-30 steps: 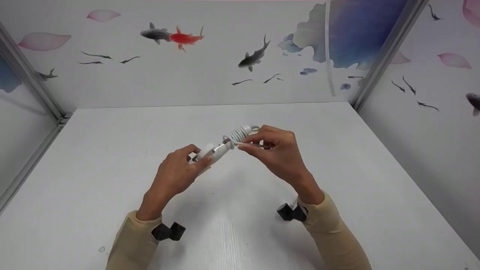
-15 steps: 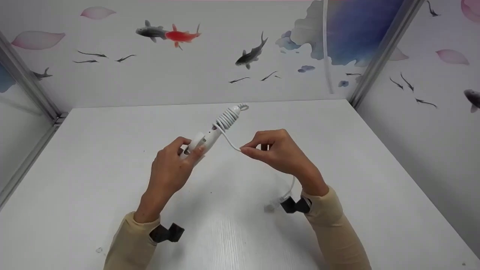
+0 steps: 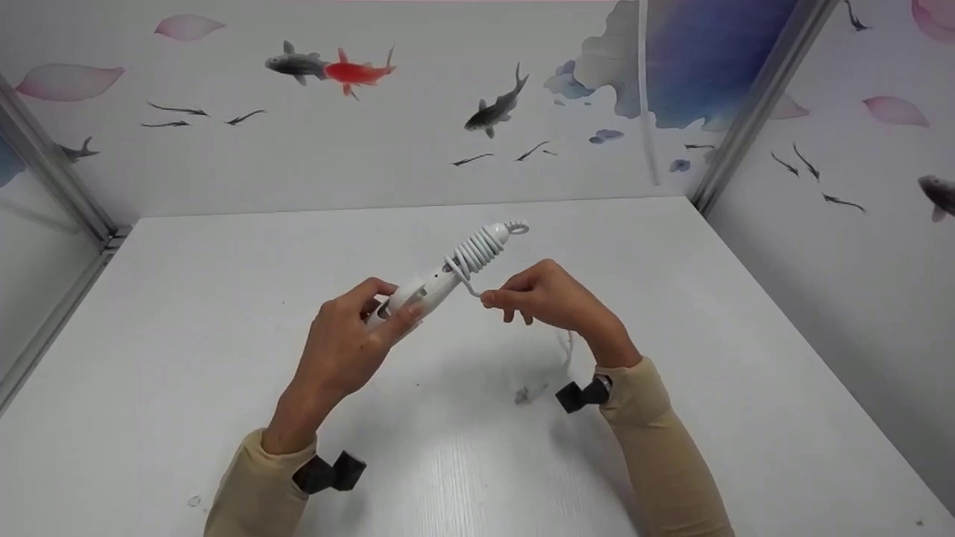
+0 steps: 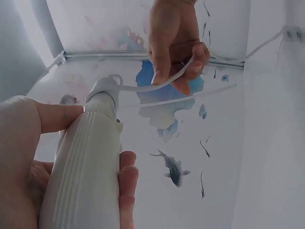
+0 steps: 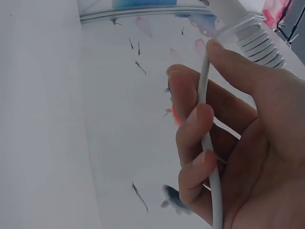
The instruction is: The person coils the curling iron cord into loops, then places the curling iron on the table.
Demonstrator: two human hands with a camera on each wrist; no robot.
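Observation:
My left hand grips the thick end of a white wand-shaped electric appliance, which tilts up to the right. Fine ribs run along its casing in the left wrist view. Several coils of white cord wrap its far end, where a small cord loop sticks out. My right hand, just right of the coils, pinches the free cord near the wand. In the right wrist view the cord runs down from the thumb tip past the curled fingers and across the palm.
The cord's plug hangs below my right hand, near the black wrist camera. Beneath is a white table, with white panels painted with fish at the back and sides.
My right hand has drawn the cord down from beside the coils and turned its wrist. The wand swung up and left, then back right. The plug has come into view below my right hand.

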